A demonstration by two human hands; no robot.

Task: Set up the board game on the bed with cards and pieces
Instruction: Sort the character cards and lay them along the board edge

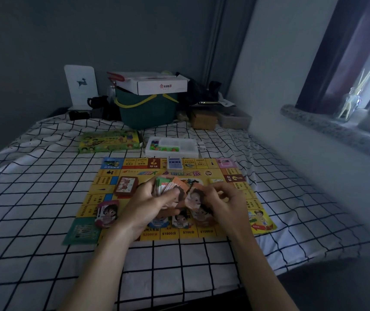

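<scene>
Two hands work above the game board (pixel 202 173) at mid-bed: left hand (pixel 155 203) grips a fanned stack of play money (pixel 168 185); right hand (pixel 222 200) fingers pinch one note (pixel 193 197). Step: sorting money. Next: place it on a matching pile near the board's front edge.

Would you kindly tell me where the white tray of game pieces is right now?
In the head view, the white tray lies on the bed just beyond the board's far edge, right of the green game box.
</scene>
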